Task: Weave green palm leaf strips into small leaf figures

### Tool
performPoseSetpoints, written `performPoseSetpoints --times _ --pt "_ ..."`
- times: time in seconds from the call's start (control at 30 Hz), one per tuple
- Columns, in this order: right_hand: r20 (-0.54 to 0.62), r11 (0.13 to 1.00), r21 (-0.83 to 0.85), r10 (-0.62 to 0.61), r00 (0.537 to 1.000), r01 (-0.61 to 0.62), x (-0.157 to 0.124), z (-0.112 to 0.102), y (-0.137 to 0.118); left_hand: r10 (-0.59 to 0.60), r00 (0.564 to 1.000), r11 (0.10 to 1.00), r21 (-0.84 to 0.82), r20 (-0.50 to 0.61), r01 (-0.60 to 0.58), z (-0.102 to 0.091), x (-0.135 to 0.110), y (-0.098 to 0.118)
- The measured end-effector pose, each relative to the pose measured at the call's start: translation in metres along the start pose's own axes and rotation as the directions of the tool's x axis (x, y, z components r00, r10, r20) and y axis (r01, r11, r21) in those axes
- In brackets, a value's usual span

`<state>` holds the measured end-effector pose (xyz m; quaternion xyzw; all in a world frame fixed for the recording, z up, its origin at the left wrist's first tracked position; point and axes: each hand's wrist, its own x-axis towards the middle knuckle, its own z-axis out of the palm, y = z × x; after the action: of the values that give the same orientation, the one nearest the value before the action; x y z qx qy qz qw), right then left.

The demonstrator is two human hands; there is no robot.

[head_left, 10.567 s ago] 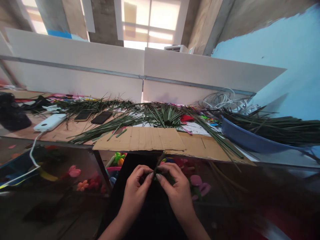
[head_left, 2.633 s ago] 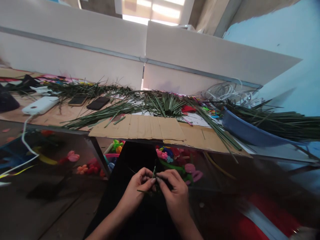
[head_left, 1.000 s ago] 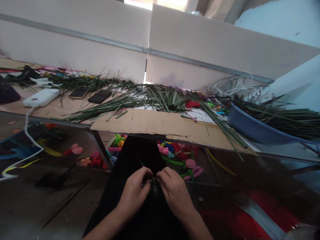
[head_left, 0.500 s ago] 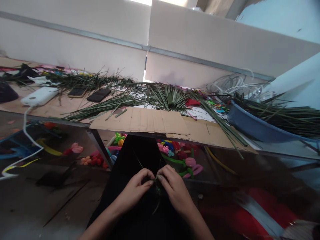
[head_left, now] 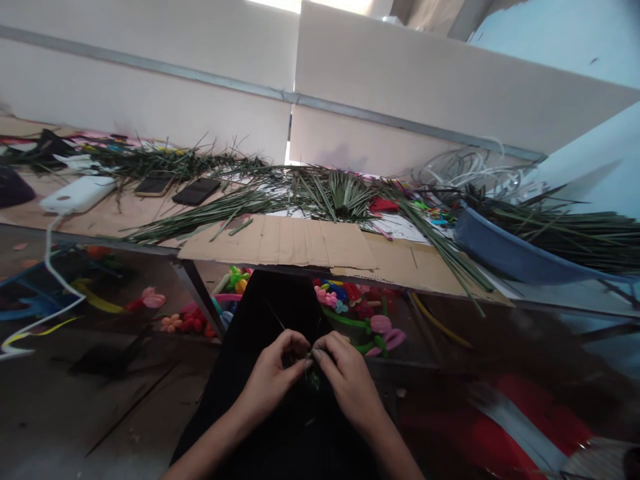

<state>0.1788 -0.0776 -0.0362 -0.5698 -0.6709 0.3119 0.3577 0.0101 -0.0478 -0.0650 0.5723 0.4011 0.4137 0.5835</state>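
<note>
My left hand [head_left: 280, 368] and my right hand [head_left: 341, 371] meet above my dark-clothed lap, fingertips touching. Both pinch a small woven piece of green leaf strips [head_left: 313, 380], which hangs just below the fingers. A thin strip end sticks up past my left hand. Most of the woven piece is hidden by the fingers or lost against the dark cloth, so its shape is unclear. In front of the hands, a flattened cardboard sheet [head_left: 300, 243] lies along the table edge.
Long green leaf strips [head_left: 215, 210] are strewn over the table, and more fill a blue basin [head_left: 505, 247] at the right. Two phones [head_left: 197, 191] and a white power strip [head_left: 77, 193] lie at the left. Colourful twisted balloons [head_left: 370, 327] sit under the table.
Both hands stay together with small finger movements. My right fingers have shifted slightly left over the woven piece, and its lower loose end shows less.
</note>
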Motion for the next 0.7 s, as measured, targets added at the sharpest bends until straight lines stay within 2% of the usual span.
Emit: performPoseSetpoints --times 0.17,0.47,0.7 --pt "-0.009 0.999 0.040 0.015 1.000 -0.015 0.001 -0.001 0.000 0.082 0.996 0.989 0.127 -0.032 -0.077 -0.004 -0.002 -0.003" --pt "0.040 0.976 0.198 0.085 0.996 -0.091 0.003 -0.012 0.005 -0.018 0.996 1.000 -0.006 -0.091 0.018 -0.007 -0.003 -0.003" --pt "-0.028 0.976 0.205 0.085 0.996 -0.078 0.000 -0.017 0.015 -0.102 0.994 0.988 -0.118 -0.044 0.096 -0.009 -0.007 0.000"
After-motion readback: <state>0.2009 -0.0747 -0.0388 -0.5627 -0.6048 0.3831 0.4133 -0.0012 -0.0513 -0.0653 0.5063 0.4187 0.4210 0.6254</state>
